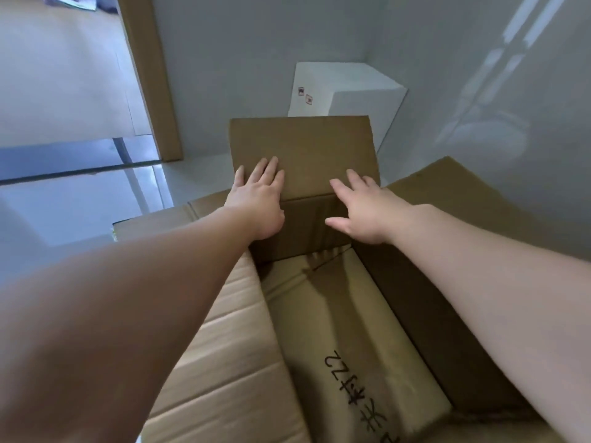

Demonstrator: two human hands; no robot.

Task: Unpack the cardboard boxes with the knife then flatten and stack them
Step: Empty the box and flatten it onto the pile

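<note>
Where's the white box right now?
In the head view, the white box sits in the upper middle against the grey wall, just behind the cardboard box's far flap that both hands press on.

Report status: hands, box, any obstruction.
Left hand and right hand flat, pressing far flap. Cardboard box open, nothing visible inside. White box behind the flap. No knife in view.
</note>
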